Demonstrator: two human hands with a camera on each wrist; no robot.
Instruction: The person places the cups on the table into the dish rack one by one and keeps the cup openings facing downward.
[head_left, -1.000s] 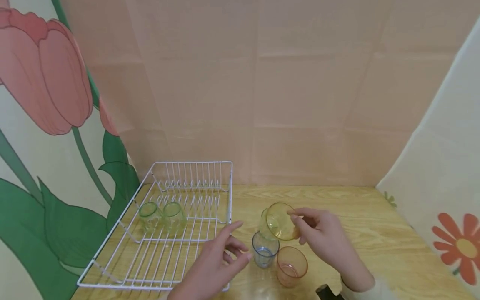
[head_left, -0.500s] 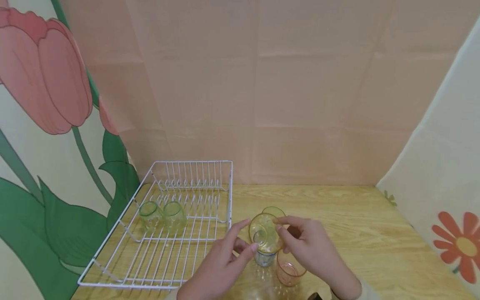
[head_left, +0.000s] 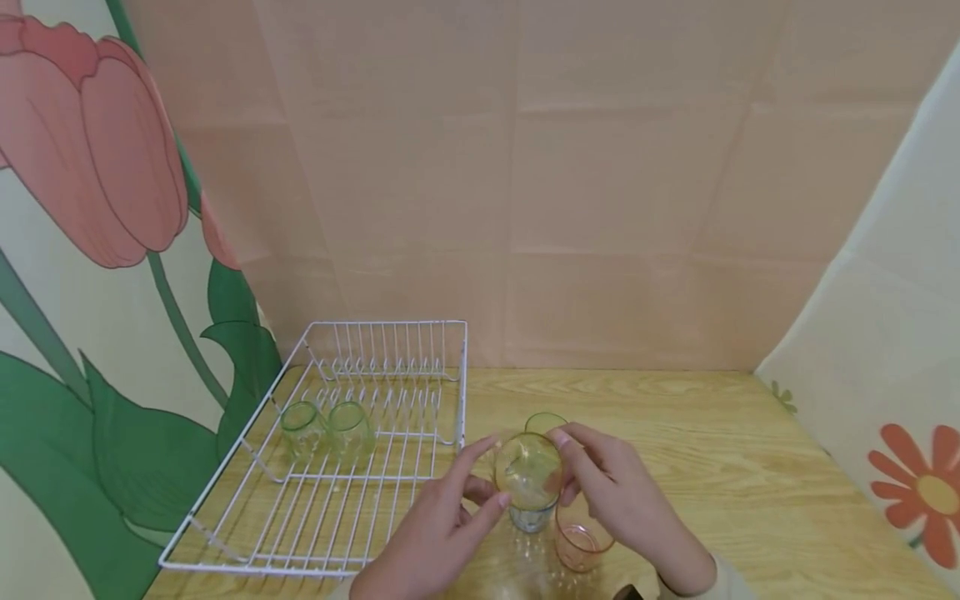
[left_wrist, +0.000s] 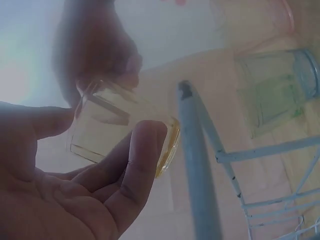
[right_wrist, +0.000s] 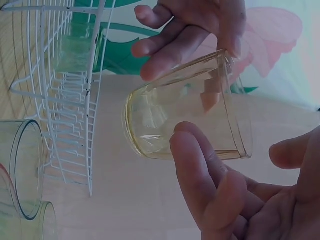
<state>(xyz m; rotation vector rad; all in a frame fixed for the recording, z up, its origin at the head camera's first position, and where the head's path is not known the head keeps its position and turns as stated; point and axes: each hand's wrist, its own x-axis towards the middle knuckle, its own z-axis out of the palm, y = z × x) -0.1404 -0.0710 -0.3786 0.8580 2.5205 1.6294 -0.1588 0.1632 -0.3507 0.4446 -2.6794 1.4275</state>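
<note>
The yellow glass (head_left: pixel 528 475) is held in the air above the counter (head_left: pixel 750 475), its wider end turned up, between the left hand (head_left: pixel 435 521) and the right hand (head_left: pixel 611 475). Both hands' grip is closed on it: on one side it is pressed by the left thumb and fingers, and on the other its wall is met by the fingers of the right. By it, the upper part of the blue glass (head_left: pixel 531 519) is hidden; next to that, the orange glass (head_left: pixel 581 550) is partly covered by the right hand. Just behind, the rim of a pale green glass (head_left: pixel 546 422) is seen. To the left, two green glasses (head_left: pixel 348 437) are set side by side in the white wire rack (head_left: pixel 390 322). The counter is backed by a pink sheet (head_left: pixel 510 183).
</note>
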